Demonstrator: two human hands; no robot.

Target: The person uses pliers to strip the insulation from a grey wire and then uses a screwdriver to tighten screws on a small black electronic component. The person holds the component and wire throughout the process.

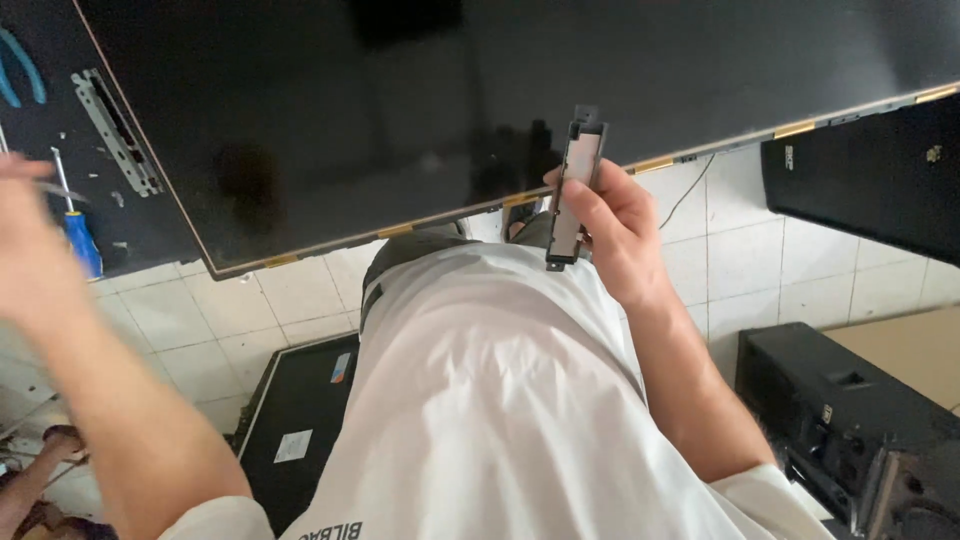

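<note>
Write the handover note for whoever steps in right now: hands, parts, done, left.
Right hand: shut on a narrow grey metal bracket strip, held upright over the near edge of the large black flat screen panel.
Left hand: raised at the left, blurred; grip unclear.
Blue-handled screwdriver and a second metal bracket lie left of the panel.
Done: one bracket in hand.
Left: cannot tell from this view.

You stand on a white tiled floor [760,260] with grey grout lines running across it. A large dark screen panel [400,110] fills the view from ten to two o'clock, glossy and dimly reflecting. At three o'clock sits a black cabinet [870,180]; at four o'clock, a black amplifier box [850,410] beside a tan surface [910,350]. At seven o'clock a flat black panel [300,410] lies on the tiles.
</note>
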